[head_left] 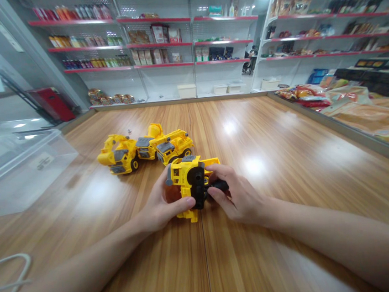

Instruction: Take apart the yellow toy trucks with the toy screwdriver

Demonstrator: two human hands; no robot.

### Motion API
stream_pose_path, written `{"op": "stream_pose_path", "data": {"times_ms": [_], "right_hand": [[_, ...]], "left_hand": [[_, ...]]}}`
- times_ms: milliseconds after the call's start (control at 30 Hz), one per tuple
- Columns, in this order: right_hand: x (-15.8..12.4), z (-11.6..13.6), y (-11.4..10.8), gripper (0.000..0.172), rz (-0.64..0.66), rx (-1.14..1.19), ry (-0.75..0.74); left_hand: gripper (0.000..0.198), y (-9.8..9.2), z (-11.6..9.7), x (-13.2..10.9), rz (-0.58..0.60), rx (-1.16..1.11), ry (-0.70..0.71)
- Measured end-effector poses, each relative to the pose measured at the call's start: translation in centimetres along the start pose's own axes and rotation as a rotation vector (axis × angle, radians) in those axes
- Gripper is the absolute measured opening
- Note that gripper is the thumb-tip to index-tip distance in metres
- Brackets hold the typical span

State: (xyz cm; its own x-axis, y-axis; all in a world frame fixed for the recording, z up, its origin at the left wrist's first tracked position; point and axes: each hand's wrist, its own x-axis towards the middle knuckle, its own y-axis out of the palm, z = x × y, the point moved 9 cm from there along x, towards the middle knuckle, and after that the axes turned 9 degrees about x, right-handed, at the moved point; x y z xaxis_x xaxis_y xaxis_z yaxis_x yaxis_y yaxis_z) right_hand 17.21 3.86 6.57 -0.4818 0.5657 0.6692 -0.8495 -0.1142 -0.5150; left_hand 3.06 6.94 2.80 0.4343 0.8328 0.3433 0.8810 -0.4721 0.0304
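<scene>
Bin (29, 180), see-through, cut off, sits left of the left fingers (183, 205) gripping a toy truck (195, 182); right fingers (225, 170) pinch a black handle (221, 185), tip hidden.

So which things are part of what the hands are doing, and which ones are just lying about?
Part of it:
- yellow toy truck, in the left hand
- black handle, in the right hand

Lying about:
- three other yellow toy vehicles, untouched, though perhaps part of the set
- clear bin
- white cord
- bagged goods, right
</scene>
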Motion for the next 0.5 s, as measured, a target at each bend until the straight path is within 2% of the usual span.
{"op": "stream_pose_path", "data": {"times_ms": [200, 267, 400, 500], "right_hand": [[0.0, 2.0, -0.5, 0.053, -0.036, 0.05, -0.185], [0.0, 2.0, -0.6, 0.054, -0.043, 0.037, -0.185], [0.0, 1.1, -0.2, 0.052, -0.017, 0.008, -0.099], [0.0, 1.4, -0.1, 0.052, -0.017, -0.013, -0.126]], "left_hand": [[0.066, 0.1, 1.0, -0.3, 0.096, -0.068, -0.085], [0.064, 0.1, 1.4, -0.4, 0.119, -0.087, -0.117], [0.046, 0.4, 1.4, -0.2, 0.128, -0.152, -0.157], [0.044, 0.8, 1.3, 0.0, 0.123, -0.208, -0.174]]}}
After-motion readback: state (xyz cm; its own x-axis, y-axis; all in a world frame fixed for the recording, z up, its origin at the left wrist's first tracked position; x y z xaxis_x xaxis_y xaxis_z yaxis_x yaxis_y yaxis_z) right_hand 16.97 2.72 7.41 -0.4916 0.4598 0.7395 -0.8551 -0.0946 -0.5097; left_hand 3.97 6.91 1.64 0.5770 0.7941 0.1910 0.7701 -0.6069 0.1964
